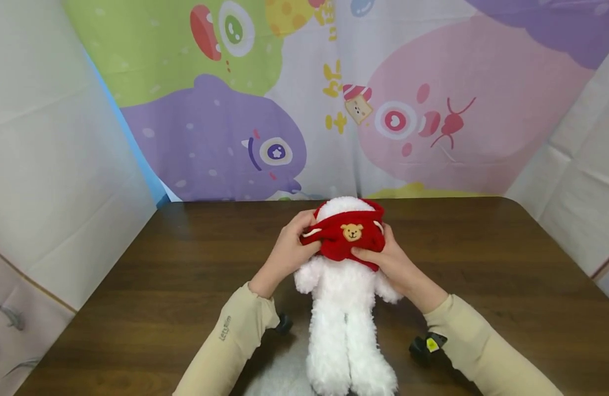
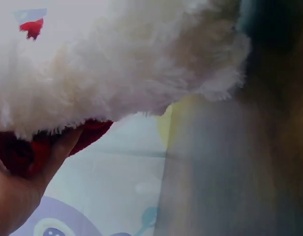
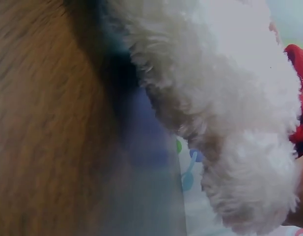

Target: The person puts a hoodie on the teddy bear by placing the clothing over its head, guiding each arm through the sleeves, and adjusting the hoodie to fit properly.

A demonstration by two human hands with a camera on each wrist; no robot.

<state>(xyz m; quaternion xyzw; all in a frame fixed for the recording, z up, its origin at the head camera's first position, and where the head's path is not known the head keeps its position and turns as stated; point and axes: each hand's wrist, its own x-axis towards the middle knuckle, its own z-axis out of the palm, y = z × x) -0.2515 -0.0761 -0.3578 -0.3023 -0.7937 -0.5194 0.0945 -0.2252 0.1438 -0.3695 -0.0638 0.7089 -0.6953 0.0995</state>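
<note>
A white fluffy plush toy (image 1: 341, 297) lies on its back or front in the head view, legs toward me. Round its head sits a red garment (image 1: 334, 250) with a small tan bear-face patch (image 1: 352, 232); white fur shows above its upper edge. My left hand (image 1: 289, 247) grips the garment's left side, thumb on the near face. On the other side my right hand (image 1: 396, 261) pinches its lower right part with the thumb in front. White fur (image 2: 126, 69) fills much of the left wrist view, and a shaggy limb (image 3: 249, 182) hides most of the hand in the right wrist view.
The toy is on a dark brown wooden table (image 1: 210, 242), with a grey patch (image 1: 280, 368) beside its legs. Behind the table hangs a cartoon-printed curtain (image 1: 329, 159). Black wrist devices (image 1: 420, 347) sit under the beige sleeves (image 1: 482, 341).
</note>
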